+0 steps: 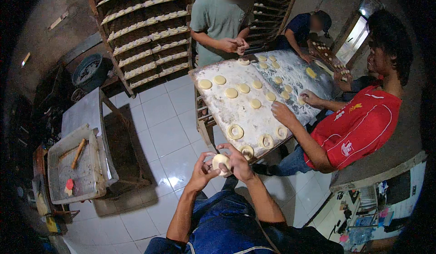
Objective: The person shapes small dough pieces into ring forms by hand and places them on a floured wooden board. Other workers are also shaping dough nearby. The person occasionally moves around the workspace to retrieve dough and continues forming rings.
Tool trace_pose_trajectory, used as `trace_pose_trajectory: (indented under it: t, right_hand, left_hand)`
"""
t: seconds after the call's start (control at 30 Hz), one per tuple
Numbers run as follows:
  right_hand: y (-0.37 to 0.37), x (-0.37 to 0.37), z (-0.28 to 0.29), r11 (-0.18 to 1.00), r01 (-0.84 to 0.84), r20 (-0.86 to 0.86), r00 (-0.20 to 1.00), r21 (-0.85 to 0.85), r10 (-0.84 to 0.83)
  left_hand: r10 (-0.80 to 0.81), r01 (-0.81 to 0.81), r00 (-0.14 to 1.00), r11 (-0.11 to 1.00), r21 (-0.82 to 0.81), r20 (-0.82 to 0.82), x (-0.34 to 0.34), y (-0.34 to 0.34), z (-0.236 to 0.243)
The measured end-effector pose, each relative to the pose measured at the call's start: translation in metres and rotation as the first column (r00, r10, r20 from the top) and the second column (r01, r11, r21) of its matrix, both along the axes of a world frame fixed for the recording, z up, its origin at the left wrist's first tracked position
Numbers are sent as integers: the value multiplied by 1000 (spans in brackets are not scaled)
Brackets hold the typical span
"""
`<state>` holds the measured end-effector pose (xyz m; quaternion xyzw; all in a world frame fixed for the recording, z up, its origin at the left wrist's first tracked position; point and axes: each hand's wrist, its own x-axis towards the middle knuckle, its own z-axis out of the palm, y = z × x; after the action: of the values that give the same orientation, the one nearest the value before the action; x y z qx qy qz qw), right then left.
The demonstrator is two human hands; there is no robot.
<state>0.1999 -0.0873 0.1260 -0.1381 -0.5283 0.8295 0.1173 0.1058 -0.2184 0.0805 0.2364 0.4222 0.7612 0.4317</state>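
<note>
My left hand (204, 171) and my right hand (238, 163) hold a pale round piece of dough (220, 161) between their fingers, just short of the near corner of a floured table (213, 107). Fingertips press at the middle of the piece, where any hole is partly hidden. On the table, several dough rings (235, 131) lie along the near end, one close beyond my right hand, and several flat dough discs (231, 93) lie farther back.
Co-workers stand round the table: one in grey-green (213, 36), one in red (349, 131), one bent at the far end (297, 34). Racks of dough trays (143, 40) stand behind. At left are a metal-topped table (81, 106), a plastic crate with wooden rods (61, 163) and a tub (88, 70).
</note>
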Motion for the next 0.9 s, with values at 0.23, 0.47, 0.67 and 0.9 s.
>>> trace_pose_trajectory:
  t: [0.23, 0.47, 0.67, 0.9]
  right_hand:
    - [3, -10, -50, 956, 292, 90, 952, 37, -294]
    - [15, -20, -70, 741, 205, 241, 861, 640, -447]
    - [38, -9, -65, 776, 204, 291, 846, 597, -446]
    - [58, 0, -64, 765, 242, 194, 881, 597, -431]
  left_hand:
    - [258, -260, 965, 965, 40, 46, 4, 25, -20]
    - [417, -508, 840, 829, -233, -348, 13, 69, -30]
    - [73, -402, 740, 846, -352, -669, 18, 92, 3]
    - [297, -307, 947, 948, -79, -124, 10, 123, -35]
